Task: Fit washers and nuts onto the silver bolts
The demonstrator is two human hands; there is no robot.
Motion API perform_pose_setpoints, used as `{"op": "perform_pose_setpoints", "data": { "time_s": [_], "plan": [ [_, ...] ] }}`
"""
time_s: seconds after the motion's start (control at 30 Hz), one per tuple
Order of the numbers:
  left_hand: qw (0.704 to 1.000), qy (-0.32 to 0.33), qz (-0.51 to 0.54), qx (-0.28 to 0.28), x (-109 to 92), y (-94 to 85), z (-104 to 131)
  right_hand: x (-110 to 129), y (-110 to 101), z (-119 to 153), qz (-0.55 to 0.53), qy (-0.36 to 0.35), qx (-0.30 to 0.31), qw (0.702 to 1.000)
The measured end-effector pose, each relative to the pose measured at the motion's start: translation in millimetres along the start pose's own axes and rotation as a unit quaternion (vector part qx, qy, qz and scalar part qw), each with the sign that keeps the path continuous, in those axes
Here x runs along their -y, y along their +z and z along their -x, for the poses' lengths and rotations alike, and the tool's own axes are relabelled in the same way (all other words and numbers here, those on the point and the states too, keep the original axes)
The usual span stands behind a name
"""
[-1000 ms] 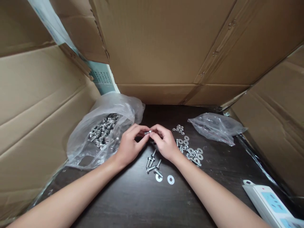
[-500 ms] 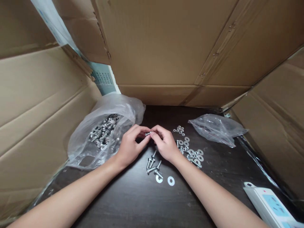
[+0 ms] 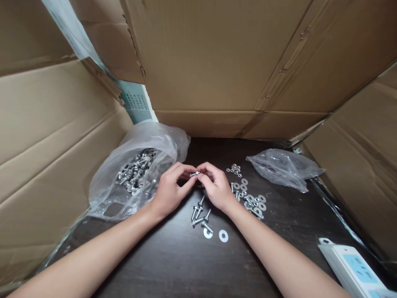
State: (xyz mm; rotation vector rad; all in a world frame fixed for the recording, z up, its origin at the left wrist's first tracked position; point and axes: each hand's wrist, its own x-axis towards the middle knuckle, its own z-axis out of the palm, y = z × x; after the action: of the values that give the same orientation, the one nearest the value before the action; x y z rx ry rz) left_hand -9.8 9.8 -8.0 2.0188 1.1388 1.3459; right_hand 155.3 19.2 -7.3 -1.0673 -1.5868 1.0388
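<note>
1. My left hand [image 3: 170, 188] pinches one end of a small bolt [image 3: 194, 174] between thumb and fingers.
2. My right hand [image 3: 217, 186] pinches the other end, where a small nut [image 3: 197, 173] shows; the bolt lies between my two hands, over the far half of the worktop [image 3: 155, 265].
3. Just on the near side of my hands lies a loose group of bolts [image 3: 198, 221], with one flat washer [image 3: 208, 234] partly under them and a second washer [image 3: 223, 236] beside it.
4. Toward the right edge, next to my right wrist, I have a mixed pile of washers and bolts [image 3: 257, 203], with a cluster of nuts [image 3: 235, 169] beyond it.
5. An open plastic bag [image 3: 102, 182] of metal hardware [image 3: 136, 171] sits at the far left corner.
6. A clear bag [image 3: 279, 167] lies near the far right corner, and a power strip [image 3: 350, 265] toward the near right corner.
</note>
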Motion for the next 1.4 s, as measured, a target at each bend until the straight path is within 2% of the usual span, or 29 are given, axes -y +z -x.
{"op": "perform_pose_setpoints", "data": {
  "time_s": [0.37,1.4],
  "plan": [
    [1.000,0.013,-0.007,-0.001,-1.5,-0.7,0.0,4.1,0.3,0.9,0.024,0.002,0.004,1.000],
    [1.000,-0.005,0.003,-0.006,-1.7,-0.7,-0.1,4.6,-1.1,1.5,0.019,0.001,0.004,1.000]
  ]
}}
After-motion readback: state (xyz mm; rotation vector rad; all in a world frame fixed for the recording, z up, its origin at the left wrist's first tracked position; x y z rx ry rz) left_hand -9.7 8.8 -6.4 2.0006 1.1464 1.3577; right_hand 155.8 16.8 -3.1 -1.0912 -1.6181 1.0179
